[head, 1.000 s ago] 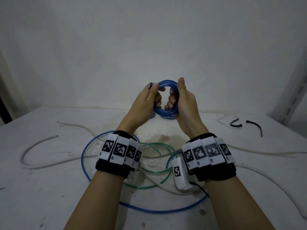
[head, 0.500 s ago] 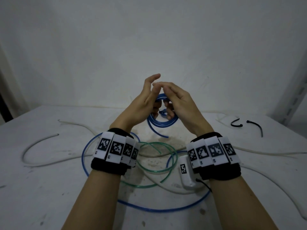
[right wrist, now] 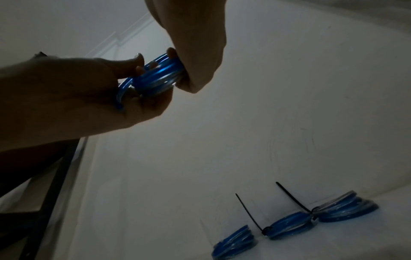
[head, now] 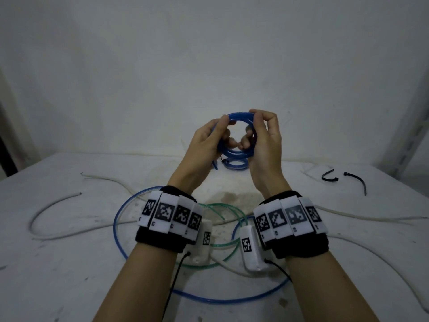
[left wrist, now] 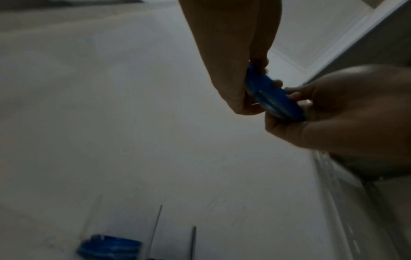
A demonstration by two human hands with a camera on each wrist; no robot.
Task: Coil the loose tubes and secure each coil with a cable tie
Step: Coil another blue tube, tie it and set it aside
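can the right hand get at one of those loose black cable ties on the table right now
Probably not yet: the right hand and left hand both grip the blue coil. The cable ties lie uncovered to its right.

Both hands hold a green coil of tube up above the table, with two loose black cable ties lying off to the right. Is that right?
Not quite: the coil is blue, not green, as the head view shows. The green tube lies loose on the table. Otherwise right: left hand and right hand both hold it, and two black cable ties lie to the right.
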